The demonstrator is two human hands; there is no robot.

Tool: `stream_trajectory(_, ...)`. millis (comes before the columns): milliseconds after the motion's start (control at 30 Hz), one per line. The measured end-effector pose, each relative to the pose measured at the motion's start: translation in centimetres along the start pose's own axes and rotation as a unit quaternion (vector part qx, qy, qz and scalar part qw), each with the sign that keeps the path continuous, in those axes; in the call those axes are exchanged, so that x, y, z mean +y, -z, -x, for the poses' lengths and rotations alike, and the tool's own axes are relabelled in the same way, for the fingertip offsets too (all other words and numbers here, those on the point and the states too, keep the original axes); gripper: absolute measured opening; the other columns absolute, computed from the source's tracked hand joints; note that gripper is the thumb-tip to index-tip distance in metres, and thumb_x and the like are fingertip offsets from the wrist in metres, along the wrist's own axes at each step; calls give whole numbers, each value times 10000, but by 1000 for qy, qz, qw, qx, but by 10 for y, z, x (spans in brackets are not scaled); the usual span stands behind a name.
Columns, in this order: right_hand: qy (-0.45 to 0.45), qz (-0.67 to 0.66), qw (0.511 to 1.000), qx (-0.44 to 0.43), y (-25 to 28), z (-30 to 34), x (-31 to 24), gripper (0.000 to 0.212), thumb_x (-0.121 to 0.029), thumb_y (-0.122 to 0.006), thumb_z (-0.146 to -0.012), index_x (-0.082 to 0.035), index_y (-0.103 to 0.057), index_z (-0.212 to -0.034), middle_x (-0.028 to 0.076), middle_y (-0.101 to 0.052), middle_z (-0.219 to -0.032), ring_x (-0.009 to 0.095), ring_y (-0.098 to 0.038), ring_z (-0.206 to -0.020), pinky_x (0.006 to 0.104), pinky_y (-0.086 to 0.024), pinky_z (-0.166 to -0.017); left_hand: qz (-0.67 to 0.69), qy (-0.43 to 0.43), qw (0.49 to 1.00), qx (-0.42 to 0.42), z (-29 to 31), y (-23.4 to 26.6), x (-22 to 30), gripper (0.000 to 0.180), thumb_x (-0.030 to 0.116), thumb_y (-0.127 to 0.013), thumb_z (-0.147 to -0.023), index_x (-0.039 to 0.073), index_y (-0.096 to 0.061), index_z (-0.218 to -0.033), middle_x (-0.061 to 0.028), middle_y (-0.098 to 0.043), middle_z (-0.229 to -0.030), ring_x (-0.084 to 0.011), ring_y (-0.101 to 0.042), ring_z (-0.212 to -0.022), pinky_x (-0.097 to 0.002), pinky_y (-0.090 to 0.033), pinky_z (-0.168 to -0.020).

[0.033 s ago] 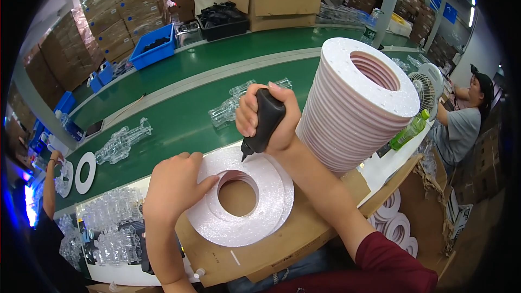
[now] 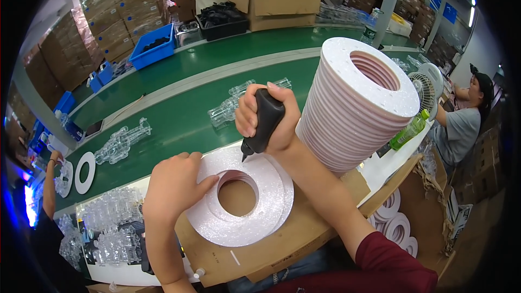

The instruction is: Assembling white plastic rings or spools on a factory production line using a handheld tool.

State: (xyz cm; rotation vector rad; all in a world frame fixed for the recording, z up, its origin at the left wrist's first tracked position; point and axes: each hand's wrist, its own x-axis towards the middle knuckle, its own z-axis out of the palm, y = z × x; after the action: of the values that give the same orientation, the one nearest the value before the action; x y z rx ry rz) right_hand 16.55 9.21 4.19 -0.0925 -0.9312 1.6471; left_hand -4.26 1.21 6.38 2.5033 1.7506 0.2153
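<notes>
Several flat white glittery rings [image 2: 266, 190] lie stacked, slightly out of line, on a brown cardboard sheet [image 2: 214, 260] in front of me. My left hand [image 2: 175, 187] grips their left side, thumb on top near the round hole; its other fingers curl at the outer edge, partly hidden. My right hand [image 2: 282, 119] is wrapped round a black squeeze bottle [image 2: 268, 122], tilted nozzle-down. The dark tip is at the far part of the top ring; whether it touches cannot be told. A tall leaning stack of like rings [image 2: 347, 114] stands beside my right forearm.
Clear plastic parts [image 2: 116, 203] crowd the left; others lie on the green conveyor belt [image 2: 179, 97]. More rings [image 2: 398, 228] sit in a cardboard box at lower right. A green bottle [image 2: 411, 130] and fan [image 2: 426, 87] stand behind the tall stack. Co-workers are left, right and across.
</notes>
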Motion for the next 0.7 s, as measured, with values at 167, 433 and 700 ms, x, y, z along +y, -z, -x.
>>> stream_trajectory(167, -22, 12, 1000, -7, 2, 0, 1, 423, -413, -377, -938, -62, -444, -712, 55, -441, -531, 169, -432, -444, 305, -405, -487, -2, 22, 1000, -12, 0, -1, 0, 466, 392, -755, -766, -1, -693, -1010, -194, -670, -844, -384, -662, -814, -451, -521, -730)
stream_trajectory(433, -45, 35, 998, -17, 1, 1, 2, 400, -392, -394, -918, -58, -454, -706, 57, -446, -525, 168, -429, -439, 305, -405, -484, -11, 17, 1000, -6, 0, -1, 2, 462, 420, -767, -756, -18, -656, -853, -209, -650, -770, -397, -649, -754, -464, -512, -694)
stream_trajectory(700, -29, 2, 999, -28, -4, -2, -8, 415, -407, -364, -943, -57, -466, -746, 59, -463, -566, 172, -459, -485, 294, -418, -511, -24, 27, 999, -15, 3, -2, 0, 429, 388, -772, -747, -20, -642, -778, -214, -646, -762, -404, -644, -747, -472, -513, -694)
